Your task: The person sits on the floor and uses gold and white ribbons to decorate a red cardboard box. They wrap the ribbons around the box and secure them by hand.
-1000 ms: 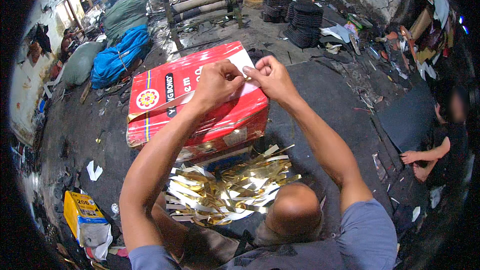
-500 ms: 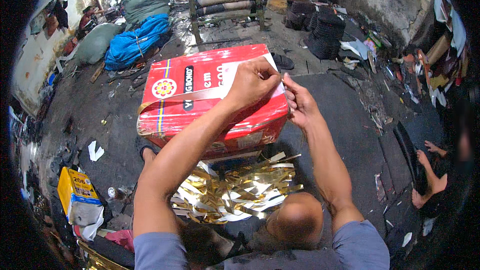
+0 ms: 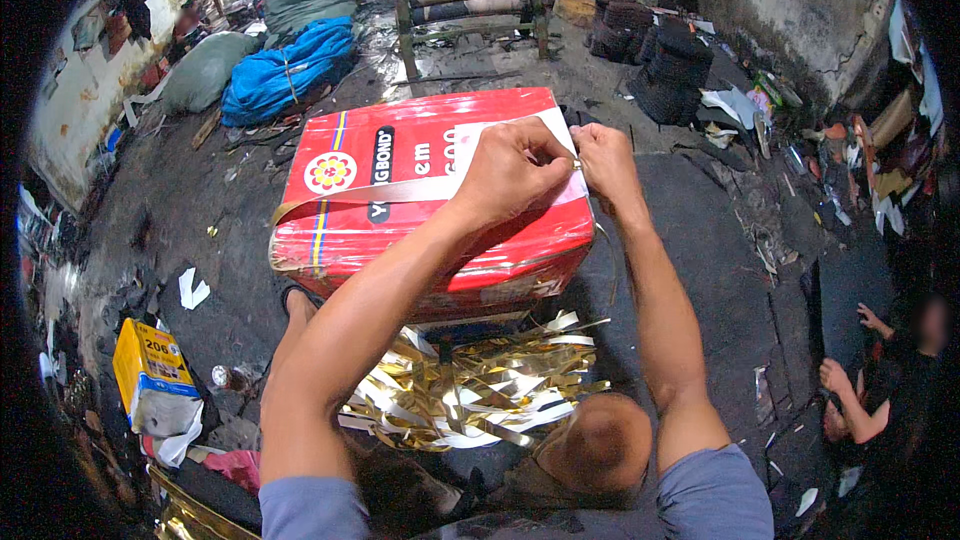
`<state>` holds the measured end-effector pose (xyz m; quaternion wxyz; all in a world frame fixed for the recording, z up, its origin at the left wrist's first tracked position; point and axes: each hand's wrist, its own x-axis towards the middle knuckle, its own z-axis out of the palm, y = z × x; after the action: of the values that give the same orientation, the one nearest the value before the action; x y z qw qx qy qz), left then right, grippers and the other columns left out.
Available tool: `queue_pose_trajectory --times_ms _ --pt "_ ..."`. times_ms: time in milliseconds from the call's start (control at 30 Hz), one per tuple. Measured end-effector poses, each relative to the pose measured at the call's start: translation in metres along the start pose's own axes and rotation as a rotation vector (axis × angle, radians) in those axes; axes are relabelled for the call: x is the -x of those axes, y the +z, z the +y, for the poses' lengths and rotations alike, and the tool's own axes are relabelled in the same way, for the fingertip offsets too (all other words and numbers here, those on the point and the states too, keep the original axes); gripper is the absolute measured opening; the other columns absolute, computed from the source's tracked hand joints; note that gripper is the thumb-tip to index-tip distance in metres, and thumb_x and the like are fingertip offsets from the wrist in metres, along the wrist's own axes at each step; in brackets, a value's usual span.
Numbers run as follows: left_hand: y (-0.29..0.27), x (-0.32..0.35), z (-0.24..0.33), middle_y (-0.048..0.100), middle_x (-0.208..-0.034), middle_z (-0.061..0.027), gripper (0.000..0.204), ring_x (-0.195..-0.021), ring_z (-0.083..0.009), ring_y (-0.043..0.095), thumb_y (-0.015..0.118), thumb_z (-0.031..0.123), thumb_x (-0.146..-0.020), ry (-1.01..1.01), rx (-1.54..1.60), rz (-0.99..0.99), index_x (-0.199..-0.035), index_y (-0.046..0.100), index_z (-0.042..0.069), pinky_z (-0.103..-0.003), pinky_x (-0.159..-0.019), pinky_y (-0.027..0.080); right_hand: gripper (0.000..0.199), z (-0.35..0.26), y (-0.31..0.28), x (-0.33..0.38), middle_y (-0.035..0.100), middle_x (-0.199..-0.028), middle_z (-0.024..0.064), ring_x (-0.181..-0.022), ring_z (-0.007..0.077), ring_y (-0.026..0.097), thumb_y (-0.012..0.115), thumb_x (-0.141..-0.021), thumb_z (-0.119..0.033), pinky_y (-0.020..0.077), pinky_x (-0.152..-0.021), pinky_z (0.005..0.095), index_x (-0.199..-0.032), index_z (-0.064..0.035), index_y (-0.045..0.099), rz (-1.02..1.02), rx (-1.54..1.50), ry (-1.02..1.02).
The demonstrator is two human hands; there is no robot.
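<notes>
A red cardboard box [image 3: 345,240], wrapped in shiny clear plastic, stands in front of me. A long pale strip [image 3: 380,192] with a gold underside lies across its top from the left edge to my fingers. My left hand [image 3: 508,170] is closed in a pinch on the strip near the box's right edge, over a white sheet [image 3: 468,138]. Close beside it, just past that edge, my right hand [image 3: 607,162] has its fingers curled in; a tiny gold bit shows between the hands. What the right fingers hold is hidden.
A heap of gold and white strips [image 3: 460,390] lies between the box and my knee. To the left is a yellow and blue carton [image 3: 155,365]. Another person's arm [image 3: 855,405] is at the right. Ahead are a blue bundle [image 3: 290,75] and a rack of rolls [image 3: 470,2].
My right hand has closed from a looser shape with the thumb up and risen slightly along the box edge. The left hand stays over the sheet. At the right, the other person's hands have moved.
</notes>
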<state>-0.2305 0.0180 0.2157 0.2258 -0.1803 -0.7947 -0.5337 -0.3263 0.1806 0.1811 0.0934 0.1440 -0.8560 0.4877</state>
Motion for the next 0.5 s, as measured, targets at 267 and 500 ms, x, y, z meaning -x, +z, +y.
queue_pose_trajectory --times_ms 267,500 --pt "0.004 -0.007 0.000 0.072 -0.082 -0.0078 0.010 -0.077 -0.0116 0.067 0.073 0.008 -0.084 -0.061 0.006 -0.020 -0.084 0.074 -0.002 -0.029 -0.069 0.055 0.039 0.082 0.046 0.021 0.072 -0.079 0.0217 -0.071 0.0266 0.070 0.058 -0.100 -0.031 0.0498 -0.068 0.0453 -0.088 0.0038 0.071 0.034 -0.221 0.017" --pt "0.000 -0.007 0.004 0.072 -0.081 -0.0085 0.011 -0.073 -0.0110 0.067 0.073 0.007 -0.085 -0.055 -0.025 -0.026 -0.083 0.073 -0.004 -0.029 -0.068 0.056 0.038 0.093 0.057 0.040 0.071 -0.077 0.0216 -0.070 0.0232 0.068 0.060 -0.099 -0.031 0.0501 -0.068 0.0439 -0.088 0.0038 0.072 0.050 -0.192 0.036"
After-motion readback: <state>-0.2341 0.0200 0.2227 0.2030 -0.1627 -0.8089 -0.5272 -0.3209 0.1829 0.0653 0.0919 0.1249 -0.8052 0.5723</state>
